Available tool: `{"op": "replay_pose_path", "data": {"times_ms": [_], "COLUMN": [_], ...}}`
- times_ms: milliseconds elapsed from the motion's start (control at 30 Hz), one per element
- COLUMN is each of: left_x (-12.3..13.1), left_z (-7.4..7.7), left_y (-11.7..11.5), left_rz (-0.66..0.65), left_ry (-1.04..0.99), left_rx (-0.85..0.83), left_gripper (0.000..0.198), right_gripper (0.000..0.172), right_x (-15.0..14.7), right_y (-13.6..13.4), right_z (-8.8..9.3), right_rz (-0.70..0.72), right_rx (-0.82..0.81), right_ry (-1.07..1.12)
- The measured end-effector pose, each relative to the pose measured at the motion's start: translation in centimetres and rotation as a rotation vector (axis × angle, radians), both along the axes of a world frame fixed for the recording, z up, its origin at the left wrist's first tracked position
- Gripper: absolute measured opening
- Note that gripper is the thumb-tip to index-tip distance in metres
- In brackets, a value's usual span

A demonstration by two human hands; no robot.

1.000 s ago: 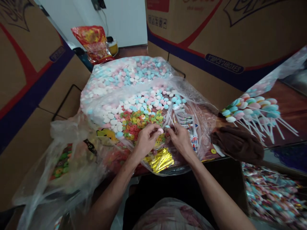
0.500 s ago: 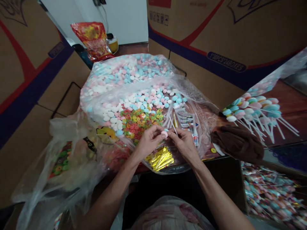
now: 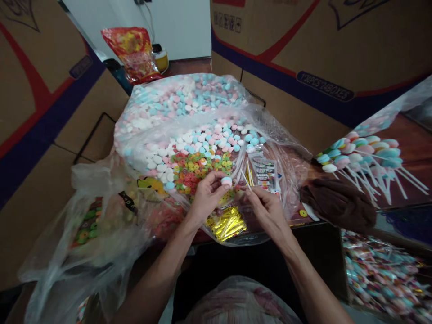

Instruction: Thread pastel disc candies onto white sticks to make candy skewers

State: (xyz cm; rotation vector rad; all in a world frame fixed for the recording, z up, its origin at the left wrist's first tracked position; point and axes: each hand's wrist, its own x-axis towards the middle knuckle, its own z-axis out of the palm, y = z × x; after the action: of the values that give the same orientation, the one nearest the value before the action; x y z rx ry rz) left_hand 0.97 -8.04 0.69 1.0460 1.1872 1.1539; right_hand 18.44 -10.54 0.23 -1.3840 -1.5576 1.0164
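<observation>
My left hand (image 3: 205, 198) pinches a small stack of round pastel candies (image 3: 227, 181) between thumb and fingers. My right hand (image 3: 266, 209) is closed in a pinch beside it, holding a thin white stick (image 3: 245, 180) that points up toward the candies. Both hands hover over an open clear plastic bag (image 3: 270, 130) filled with pink, blue and white candy discs (image 3: 202, 141) and a patch of colourful ring candies (image 3: 195, 166). Gold twist ties (image 3: 226, 223) lie just below my hands.
Finished lollipops (image 3: 361, 155) lie on the brown table at right, beside a brown cloth (image 3: 337, 204). Printed packets (image 3: 265, 171) lie in the bag. Cardboard boxes (image 3: 303, 49) wall both sides. A crumpled plastic bag (image 3: 94, 225) sits at left. A red snack bag (image 3: 133, 51) stands behind.
My hands drew slightly apart; the left lifted the candy stack a little, and the right shifted right and lower with the stick.
</observation>
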Motion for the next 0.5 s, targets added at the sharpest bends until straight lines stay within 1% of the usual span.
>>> {"op": "replay_pose_path", "data": {"times_ms": [33,100,200,300,500], "left_x": [-0.1,-0.2,-0.2,-0.2,-0.2], "left_z": [0.1,0.0,-0.2,-0.5,-0.7], "left_y": [0.0,0.0,-0.2,-0.4,-0.8], "left_rz": [0.036,0.090,0.120,0.134,0.177], "left_ry": [-0.026,-0.057,-0.029,0.005,0.033], "left_rx": [0.002,0.006,0.002,-0.004,-0.047], "left_gripper": [0.033,0.035,0.037,0.035,0.037], "right_gripper": [0.033,0.036,0.039,0.038,0.038], "right_x": [0.0,-0.2,-0.9,-1.3,-1.3], "right_y": [-0.5,-1.5,-2.5,-2.9,-3.0], "right_z": [0.1,0.2,0.2,-0.1,-0.9], "right_rz": [0.013,0.027,0.043,0.043,0.013], "right_rx": [0.008,0.013,0.032,0.053,-0.007], "right_ry": [-0.016,-0.021,-0.002,0.036,0.023]}}
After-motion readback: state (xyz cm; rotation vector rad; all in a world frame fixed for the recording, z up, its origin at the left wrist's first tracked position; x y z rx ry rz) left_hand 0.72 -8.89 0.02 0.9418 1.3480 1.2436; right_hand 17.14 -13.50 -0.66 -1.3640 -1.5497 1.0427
